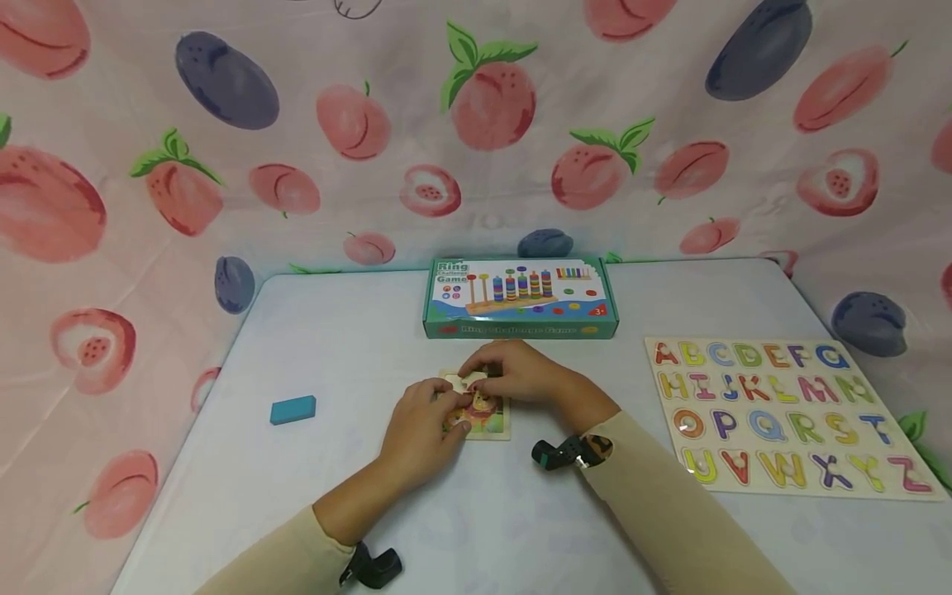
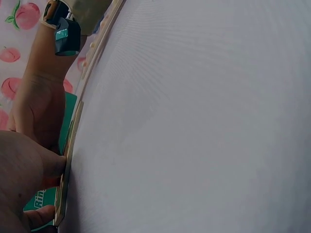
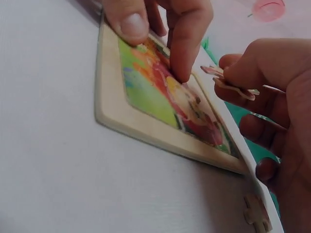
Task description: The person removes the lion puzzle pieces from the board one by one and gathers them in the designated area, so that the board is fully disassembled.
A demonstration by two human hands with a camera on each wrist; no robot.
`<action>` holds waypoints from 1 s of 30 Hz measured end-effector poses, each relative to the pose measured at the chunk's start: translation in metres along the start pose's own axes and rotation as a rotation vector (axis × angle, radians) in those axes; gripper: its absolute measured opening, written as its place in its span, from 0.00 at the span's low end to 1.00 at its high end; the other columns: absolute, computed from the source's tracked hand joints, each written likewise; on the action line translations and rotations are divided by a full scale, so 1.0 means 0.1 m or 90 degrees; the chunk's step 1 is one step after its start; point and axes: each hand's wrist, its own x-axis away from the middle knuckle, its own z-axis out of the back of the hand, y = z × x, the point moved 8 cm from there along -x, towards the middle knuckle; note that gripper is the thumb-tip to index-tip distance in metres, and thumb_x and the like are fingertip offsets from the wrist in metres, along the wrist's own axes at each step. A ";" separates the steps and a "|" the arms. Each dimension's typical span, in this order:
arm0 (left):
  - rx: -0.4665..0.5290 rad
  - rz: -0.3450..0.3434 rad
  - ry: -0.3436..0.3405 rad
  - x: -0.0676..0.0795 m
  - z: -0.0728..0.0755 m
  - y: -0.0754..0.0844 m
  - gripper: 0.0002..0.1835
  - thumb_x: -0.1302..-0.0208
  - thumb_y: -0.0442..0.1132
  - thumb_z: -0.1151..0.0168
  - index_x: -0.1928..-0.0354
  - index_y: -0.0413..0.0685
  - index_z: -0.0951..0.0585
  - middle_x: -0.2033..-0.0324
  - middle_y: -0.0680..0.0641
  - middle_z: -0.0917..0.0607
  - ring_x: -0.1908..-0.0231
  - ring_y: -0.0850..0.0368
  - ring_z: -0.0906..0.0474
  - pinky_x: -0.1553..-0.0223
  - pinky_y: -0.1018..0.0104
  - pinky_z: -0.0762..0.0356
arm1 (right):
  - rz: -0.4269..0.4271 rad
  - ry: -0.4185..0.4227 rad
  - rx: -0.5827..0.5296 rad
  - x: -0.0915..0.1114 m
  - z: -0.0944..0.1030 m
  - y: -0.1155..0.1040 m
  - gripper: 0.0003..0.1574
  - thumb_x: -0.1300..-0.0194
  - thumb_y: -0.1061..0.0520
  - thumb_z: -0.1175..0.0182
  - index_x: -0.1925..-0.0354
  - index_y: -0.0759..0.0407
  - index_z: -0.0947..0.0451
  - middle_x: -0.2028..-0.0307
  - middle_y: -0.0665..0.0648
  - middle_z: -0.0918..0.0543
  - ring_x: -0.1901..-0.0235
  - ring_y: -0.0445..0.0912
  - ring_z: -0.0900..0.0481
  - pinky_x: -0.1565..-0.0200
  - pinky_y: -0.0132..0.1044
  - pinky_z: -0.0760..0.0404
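A small wooden jigsaw puzzle [image 1: 506, 430] with a colourful cartoon picture lies on the table before me. My left hand [image 1: 424, 430] rests on its left side; in the right wrist view the thumb [image 3: 132, 28] and a bent fingertip press on the picture. Over the puzzle's upper right, my right hand [image 1: 524, 372] pinches thin jigsaw pieces [image 3: 235, 89] between thumb and fingers, close above the board. Its other fingers are curled loosely. A loose jigsaw piece [image 3: 257, 213] lies on the table below the right hand in that view.
Behind the puzzle stands a green ring game box [image 1: 521, 329]. A wooden alphabet board [image 1: 792, 417] with coloured letters lies to the right, a blue block [image 1: 293, 410] to the left. A fruit-patterned cloth [image 1: 491, 182] hangs beyond the white table [image 1: 335, 330].
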 end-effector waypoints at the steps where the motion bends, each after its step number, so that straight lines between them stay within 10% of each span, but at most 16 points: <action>1: 0.000 0.001 -0.002 0.00 0.00 0.00 0.20 0.30 0.45 0.28 0.38 0.53 0.13 0.40 0.42 0.21 0.33 0.40 0.30 0.31 0.40 0.32 | -0.007 0.000 -0.020 0.01 0.00 0.00 0.15 0.29 0.58 0.31 0.45 0.53 0.11 0.55 0.46 0.11 0.63 0.42 0.18 0.57 0.38 0.19; 15: -0.003 0.001 0.000 -0.01 -0.01 0.01 0.19 0.30 0.44 0.27 0.39 0.54 0.12 0.40 0.42 0.20 0.34 0.41 0.28 0.31 0.41 0.31 | -0.065 0.041 -0.056 0.14 0.15 0.08 0.14 0.29 0.64 0.33 0.48 0.53 0.12 0.52 0.50 0.13 0.51 0.49 0.21 0.43 0.45 0.23; 30: -0.003 0.019 -0.005 0.00 -0.02 0.00 0.19 0.30 0.46 0.27 0.39 0.54 0.12 0.40 0.43 0.21 0.33 0.41 0.29 0.30 0.42 0.32 | -0.116 0.082 -0.022 0.41 0.37 0.25 0.12 0.30 0.62 0.33 0.51 0.50 0.14 0.55 0.49 0.14 0.54 0.49 0.23 0.49 0.45 0.22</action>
